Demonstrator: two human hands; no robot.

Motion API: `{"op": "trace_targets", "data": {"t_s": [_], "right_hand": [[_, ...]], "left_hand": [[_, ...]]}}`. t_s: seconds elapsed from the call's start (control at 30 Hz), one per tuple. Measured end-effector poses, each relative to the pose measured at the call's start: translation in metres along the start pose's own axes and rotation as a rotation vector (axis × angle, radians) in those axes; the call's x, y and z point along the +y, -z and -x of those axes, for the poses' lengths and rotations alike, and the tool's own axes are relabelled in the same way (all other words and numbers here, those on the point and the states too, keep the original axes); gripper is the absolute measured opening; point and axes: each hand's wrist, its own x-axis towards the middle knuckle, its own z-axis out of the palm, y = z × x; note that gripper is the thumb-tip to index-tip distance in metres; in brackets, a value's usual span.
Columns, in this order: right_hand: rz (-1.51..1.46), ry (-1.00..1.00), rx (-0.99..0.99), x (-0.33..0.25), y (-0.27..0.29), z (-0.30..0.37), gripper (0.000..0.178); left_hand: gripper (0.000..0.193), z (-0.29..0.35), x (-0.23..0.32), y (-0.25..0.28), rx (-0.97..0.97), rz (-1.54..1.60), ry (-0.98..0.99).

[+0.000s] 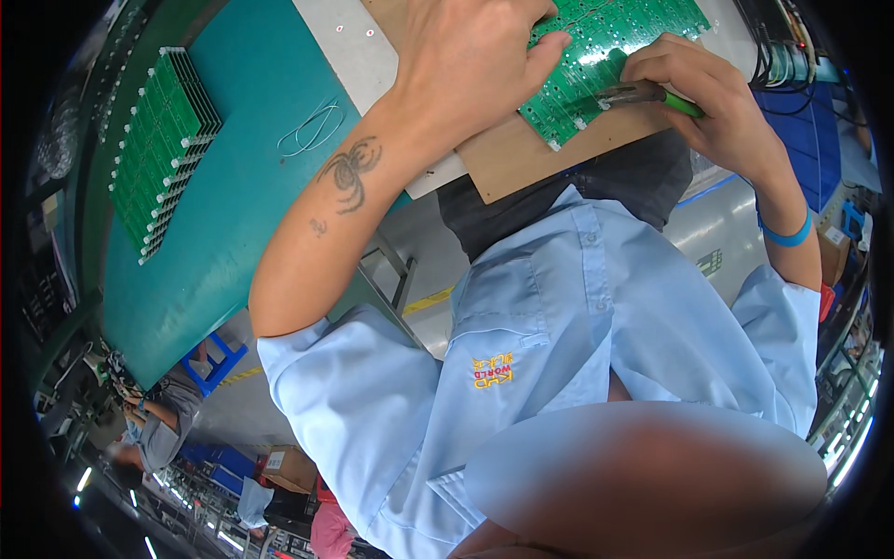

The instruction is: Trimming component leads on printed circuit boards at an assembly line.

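Observation:
A green circuit board panel (596, 65) lies at the top centre, its near corner over a brown cardboard sheet (521, 158). My left hand (470, 51) is closed at the panel's left edge, thumb against the board; its other fingertips are partly cut off by the top of the view. In my right hand (698, 93) is a pair of cutting pliers (633, 93) with a green handle. Its dark jaws point left and sit at the panel's near edge, beside a small pale part. The fingers wrap round the handle.
Several green boards (168, 149) stand stacked on the teal table mat (233, 214) at the left. A thin pale wire loop (312, 130) lies near my left forearm. Black cables (773, 56) hang at the upper right. Another person (168, 419) sits far at the lower left.

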Motion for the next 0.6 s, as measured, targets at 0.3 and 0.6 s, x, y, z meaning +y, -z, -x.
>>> {"op": "trace_targets", "data": {"t_s": [0.3, 0.6], "right_hand": [[-0.002, 0.006, -0.059, 0.001, 0.005, -0.002, 0.041], [-0.03, 0.055, -0.008, 0.01, 0.001, 0.003, 0.043]], "left_hand": [[0.019, 0.001, 0.006, 0.002, -0.034, 0.004, 0.059], [0.018, 0.0, 0.014, 0.008, -0.159, -0.001, 0.233]]}}
